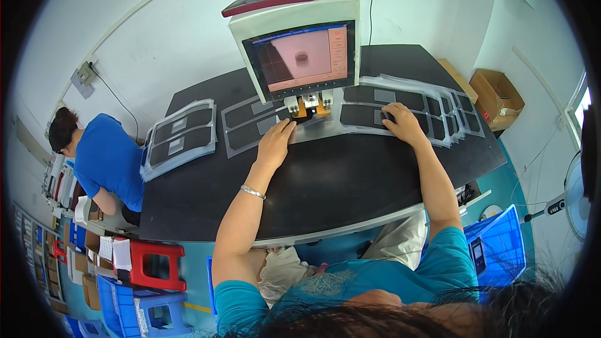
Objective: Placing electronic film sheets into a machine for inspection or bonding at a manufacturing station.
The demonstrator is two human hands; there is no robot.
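Observation:
A white machine (pixel 294 12) with a lit screen (pixel 300 56) stands at the far middle of the black table. Below the screen, its head has yellow-orange parts (pixel 302 111). Clear-edged sheets with black panels lie on both sides: a left sheet (pixel 235 136) and a right sheet (pixel 360 116). My left hand (pixel 274 144) rests at the left sheet's right end, close to the machine head, its fingers stretched out. On the right sheet lies my right hand (pixel 405 126), fingers spread near a small pale rectangle. Neither hand visibly grips anything.
A stack of similar sheets (pixel 181 138) lies at the table's left, and more sheets (pixel 460 116) fan out at the right. A person in blue (pixel 113 156) sits beyond the left edge. Around the table are a cardboard box (pixel 498 97), red stool (pixel 156 266), blue bin (pixel 504 244) and fan (pixel 576 197).

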